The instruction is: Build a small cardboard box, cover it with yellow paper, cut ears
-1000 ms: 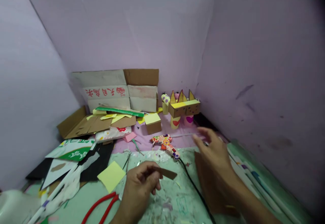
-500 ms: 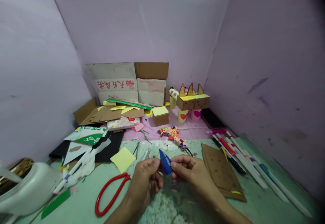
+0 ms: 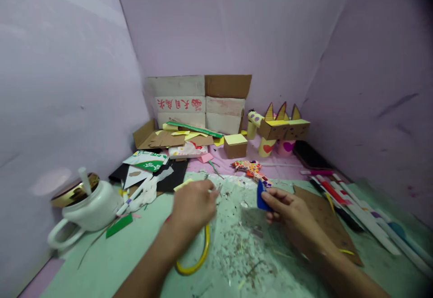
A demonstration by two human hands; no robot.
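Note:
My right hand is closed, pinching a small blue paper piece between thumb and fingertips, with its pointed end up. Over on the left, my left hand is blurred, its fingers curled above the scissors. Of these scissors, a yellow handle loop shows below the hand and a trace of red beside the wrist; the rest is mostly covered. I cannot tell whether the fingers grip them. Just behind my left hand, a pale yellow paper square is partly covered.
A patterned glue gun lies beyond my hands, near a cardboard cube. Cardboard figures stand at the back right. Markers and a cardboard sheet lie right. A white mug and paper scraps are left.
My left hand has left the blue paper piece and moved over the scissors. My right hand keeps the piece, now farther right. The view has turned left.

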